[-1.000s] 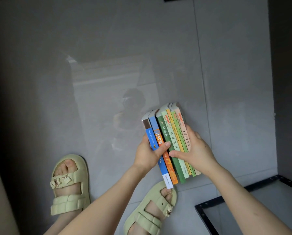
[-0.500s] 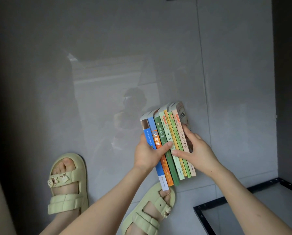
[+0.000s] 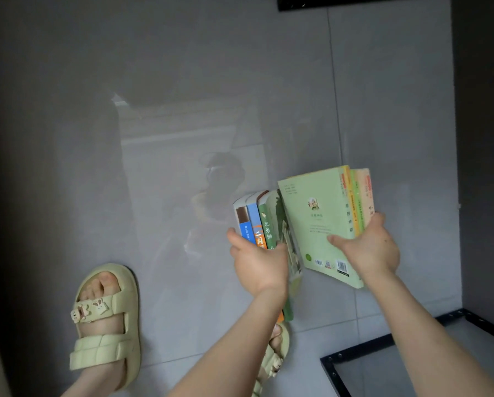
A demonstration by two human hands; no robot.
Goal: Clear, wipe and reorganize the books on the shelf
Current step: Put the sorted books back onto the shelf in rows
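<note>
Paperbacks in two lots, both held in the air above the floor.

- Left hand (image 3: 258, 263): grips the first lot (image 3: 255, 222) of three books with blue, orange and dark green spines facing up.
- Right hand (image 3: 371, 247): grips the second lot (image 3: 323, 219). Its pale green back cover with a barcode faces up, with yellow, green and pink spines beside it. The thumb is on the cover and the fingers are curled round the far side.
- The lots stand in a V, close at the lower end.
- Black-framed shelf (image 3: 383, 339): low, at the right.
- Pale green sandals, left (image 3: 105, 319) and right (image 3: 274, 356), stand on the grey tiled floor (image 3: 182, 110).
</note>
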